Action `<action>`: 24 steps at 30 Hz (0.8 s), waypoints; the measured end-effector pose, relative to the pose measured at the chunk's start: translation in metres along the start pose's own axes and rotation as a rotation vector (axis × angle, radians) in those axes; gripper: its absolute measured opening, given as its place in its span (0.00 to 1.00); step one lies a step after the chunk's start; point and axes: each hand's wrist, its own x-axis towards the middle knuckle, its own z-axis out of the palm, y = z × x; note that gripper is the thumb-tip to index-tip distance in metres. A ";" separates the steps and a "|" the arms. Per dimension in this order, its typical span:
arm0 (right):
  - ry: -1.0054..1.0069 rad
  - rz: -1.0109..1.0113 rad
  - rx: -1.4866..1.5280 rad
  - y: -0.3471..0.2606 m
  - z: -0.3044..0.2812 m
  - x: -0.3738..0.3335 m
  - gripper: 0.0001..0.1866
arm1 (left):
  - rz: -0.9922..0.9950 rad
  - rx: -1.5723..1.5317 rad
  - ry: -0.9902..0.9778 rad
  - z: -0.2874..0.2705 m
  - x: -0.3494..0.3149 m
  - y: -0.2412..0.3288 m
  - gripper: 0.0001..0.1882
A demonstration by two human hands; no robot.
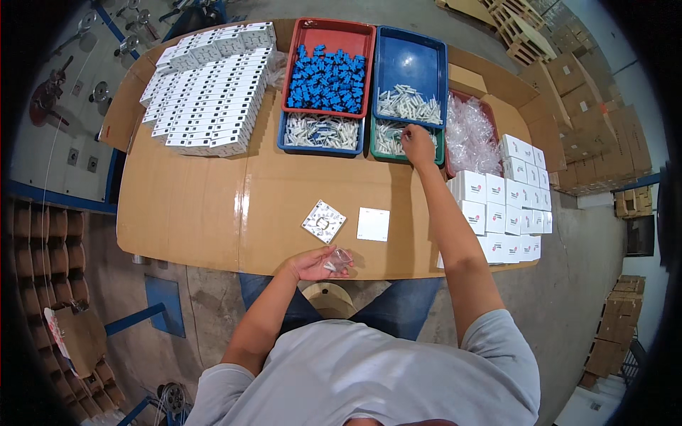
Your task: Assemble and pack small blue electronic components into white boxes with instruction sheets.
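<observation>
so, my counter [192, 213] is tan cardboard with raised edges, over a grey concrete floor [213, 298]; brown cartons [604, 142] are stacked along the room's right side, and pallets [526, 35] lie beyond the far edge. i count five trays: two red, two blue, one green. one red tray [334, 32] has blue clips [327, 78], too many to count. one white plate [374, 224] lies beside one square panel [324, 221] bearing small parts. white boxes [206, 92] crowd both ends, beyond a sure count.

my left hand [320, 265], near the front edge, is half curled round one clear bag [342, 260] with white bits inside. my right hand [419, 145] is at the green tray [387, 157], fingers drawn together among the white pegs [389, 138]; i can't tell whether it grips any.
</observation>
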 end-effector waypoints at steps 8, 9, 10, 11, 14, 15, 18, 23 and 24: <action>0.300 0.156 0.485 0.014 -0.021 -0.002 0.11 | -0.022 -0.035 -0.037 -0.006 0.004 0.000 0.29; 0.269 0.326 0.915 0.001 -0.026 -0.004 0.10 | -0.017 -0.036 -0.041 -0.007 0.002 -0.001 0.29; 0.228 0.500 1.340 -0.004 -0.032 -0.009 0.09 | -0.007 -0.042 -0.025 -0.006 0.000 -0.001 0.29; 0.216 0.490 1.411 -0.009 -0.039 -0.014 0.11 | 0.001 -0.047 -0.009 -0.004 0.000 -0.001 0.29; 0.212 0.448 1.559 -0.049 -0.068 -0.041 0.15 | 0.015 0.008 0.036 -0.005 0.000 -0.001 0.30; 0.213 0.449 1.555 -0.058 -0.076 -0.051 0.15 | 0.014 0.007 0.032 -0.005 0.001 -0.001 0.30; 0.182 0.427 1.604 -0.083 -0.092 -0.077 0.15 | 0.030 0.006 -0.030 -0.006 0.004 0.002 0.30; 0.123 0.413 1.667 -0.131 -0.118 -0.122 0.08 | 0.034 -0.007 -0.020 -0.006 0.002 0.000 0.29; 0.103 0.396 1.697 -0.143 -0.124 -0.133 0.07 | 0.038 -0.007 -0.018 -0.007 0.003 0.000 0.29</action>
